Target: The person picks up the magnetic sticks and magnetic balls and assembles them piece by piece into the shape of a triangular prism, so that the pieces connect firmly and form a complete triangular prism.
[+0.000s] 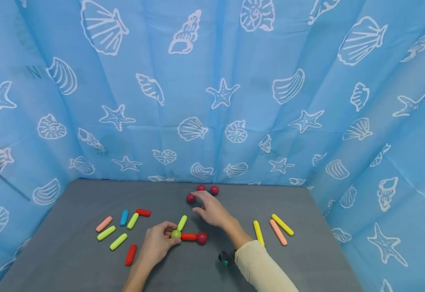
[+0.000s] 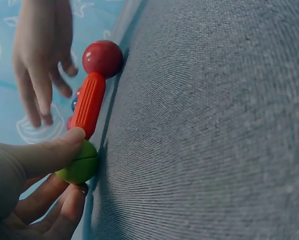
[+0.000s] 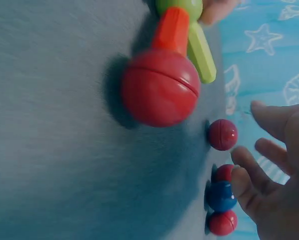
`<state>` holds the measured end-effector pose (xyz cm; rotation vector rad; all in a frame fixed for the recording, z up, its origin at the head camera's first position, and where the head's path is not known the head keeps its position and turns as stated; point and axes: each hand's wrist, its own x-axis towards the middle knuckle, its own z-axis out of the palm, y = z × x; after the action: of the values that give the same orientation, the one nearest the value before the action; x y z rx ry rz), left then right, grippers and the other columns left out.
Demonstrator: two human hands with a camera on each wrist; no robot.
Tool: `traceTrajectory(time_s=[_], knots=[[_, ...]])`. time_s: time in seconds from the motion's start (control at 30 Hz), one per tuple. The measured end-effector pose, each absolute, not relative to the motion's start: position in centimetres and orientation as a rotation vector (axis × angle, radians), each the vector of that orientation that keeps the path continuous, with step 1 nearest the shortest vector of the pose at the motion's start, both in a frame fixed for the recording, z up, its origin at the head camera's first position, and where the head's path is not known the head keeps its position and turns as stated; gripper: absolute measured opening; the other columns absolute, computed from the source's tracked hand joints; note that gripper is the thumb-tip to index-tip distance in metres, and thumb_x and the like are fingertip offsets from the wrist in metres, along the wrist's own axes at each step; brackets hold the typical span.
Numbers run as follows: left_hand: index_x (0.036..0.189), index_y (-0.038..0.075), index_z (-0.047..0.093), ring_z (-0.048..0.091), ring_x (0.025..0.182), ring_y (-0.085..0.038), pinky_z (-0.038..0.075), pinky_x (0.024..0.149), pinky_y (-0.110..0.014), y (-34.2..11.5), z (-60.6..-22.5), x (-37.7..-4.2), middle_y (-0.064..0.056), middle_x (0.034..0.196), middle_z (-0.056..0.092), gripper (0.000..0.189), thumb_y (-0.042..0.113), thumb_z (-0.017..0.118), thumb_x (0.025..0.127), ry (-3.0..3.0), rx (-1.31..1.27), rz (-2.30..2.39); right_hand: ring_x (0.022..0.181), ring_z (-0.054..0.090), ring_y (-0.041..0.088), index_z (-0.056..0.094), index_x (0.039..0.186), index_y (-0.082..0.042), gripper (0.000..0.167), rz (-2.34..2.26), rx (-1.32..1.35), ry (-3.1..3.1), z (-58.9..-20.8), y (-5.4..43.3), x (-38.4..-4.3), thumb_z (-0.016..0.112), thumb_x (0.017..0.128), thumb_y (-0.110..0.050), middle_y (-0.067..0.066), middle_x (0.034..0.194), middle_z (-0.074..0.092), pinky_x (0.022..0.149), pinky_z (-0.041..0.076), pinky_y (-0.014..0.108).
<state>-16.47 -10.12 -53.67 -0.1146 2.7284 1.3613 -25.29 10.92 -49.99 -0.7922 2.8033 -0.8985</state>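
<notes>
My left hand [image 1: 156, 243] pinches a green ball [image 2: 81, 165] between thumb and fingers, low over the grey table. From this ball a red rod [image 1: 189, 237] runs right to a dark red ball [image 1: 202, 238], and a lime green rod [image 1: 182, 223] points away toward the back. My right hand [image 1: 215, 211] hovers beyond that piece, fingers spread and loosely bent, holding nothing. Nearest its fingertips is a loose red ball [image 1: 191, 198]. Just behind sit two more red balls [image 1: 214, 190] with a blue ball [image 3: 221, 196] between them, partly hidden by the hand in the head view.
Left on the grey table [image 1: 88, 259] lie several loose rods: salmon [image 1: 104, 224], blue [image 1: 124, 217], lime green [image 1: 118, 241] and red [image 1: 131, 254]. To the right are yellow rods [image 1: 282, 224] and a salmon rod [image 1: 278, 232]. A blue shell-print curtain [image 1: 219, 134] hangs behind.
</notes>
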Motion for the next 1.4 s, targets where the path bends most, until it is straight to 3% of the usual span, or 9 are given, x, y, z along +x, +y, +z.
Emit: traceTrajectory(time_s=[0.07,0.17,0.43,0.7,0.93,1.2,1.4], knots=[[0.109,0.014,0.075,0.068,0.087,-0.009,0.059,0.076,-0.033,-10.1,-53.7,-16.4,0.0,0.105,0.075,0.039,0.018,0.092,0.073,2.725,-0.112,1.367,0.134,0.057,0.027,0.05,0.15,-0.01,0.054,-0.813,-0.834,2.791,-49.8,10.0,-26.3,0.067,0.099,-0.016,0.009,0.155,0.05,0.113,0.047,0.045],[0.108,0.015,0.075,0.068,0.087,-0.009,0.059,0.076,-0.033,-10.0,-53.8,-16.4,0.001,0.105,0.075,0.039,0.018,0.092,0.073,2.718,-0.118,1.374,0.145,0.047,0.028,0.052,0.148,-0.009,0.051,-0.713,-0.862,2.772,-50.1,8.9,-27.2,0.065,0.099,-0.01,0.01,0.155,0.049,0.119,0.04,0.046],[0.108,0.015,0.075,0.065,0.083,-0.008,0.058,0.073,-0.031,-10.1,-53.9,-16.2,0.001,0.103,0.075,0.039,0.017,0.092,0.073,2.711,-0.126,1.383,0.123,0.062,0.023,0.063,0.136,-0.01,0.039,-0.643,-0.788,2.801,-51.1,8.7,-27.1,0.061,0.098,-0.001,0.008,0.132,0.059,0.108,0.05,0.04],[0.11,0.015,0.075,0.064,0.083,-0.008,0.057,0.073,-0.031,-10.0,-53.8,-16.2,0.001,0.101,0.075,0.04,0.015,0.091,0.073,2.75,-0.064,1.327,0.1,0.06,0.016,0.069,0.129,-0.01,0.033,-0.771,-0.741,2.783,-51.8,11.4,-25.3,0.069,0.098,-0.022,0.005,0.114,0.062,0.092,0.053,0.034],[0.111,0.017,0.075,0.064,0.086,-0.009,0.057,0.074,-0.032,-9.5,-53.9,-16.3,0.003,0.099,0.073,0.039,0.015,0.09,0.075,2.764,0.033,1.295,0.115,0.064,0.019,0.066,0.131,-0.011,0.035,-0.974,-0.733,2.698,-52.2,12.8,-24.1,0.065,0.101,-0.029,0.004,0.127,0.069,0.103,0.053,0.043],[0.112,0.017,0.075,0.066,0.093,-0.012,0.058,0.078,-0.036,-9.1,-54.0,-16.5,0.001,0.108,0.074,0.037,0.009,0.087,0.078,2.743,0.116,1.333,0.09,0.06,0.009,0.062,0.136,-0.012,0.037,-1.104,-0.685,2.6,-52.5,13.8,-23.4,0.066,0.1,-0.019,0.004,0.126,0.066,0.08,0.052,0.024],[0.121,0.013,0.071,0.067,0.105,-0.021,0.059,0.086,-0.037,-8.3,-53.9,-16.6,-0.007,0.12,0.069,0.043,0.0,0.082,0.082,2.849,0.059,1.362,0.083,0.051,0.008,0.064,0.136,-0.016,0.038,-1.049,-0.696,2.654,-52.3,15.0,-22.7,0.069,0.098,-0.019,0.002,0.115,0.063,0.074,0.045,0.022]])
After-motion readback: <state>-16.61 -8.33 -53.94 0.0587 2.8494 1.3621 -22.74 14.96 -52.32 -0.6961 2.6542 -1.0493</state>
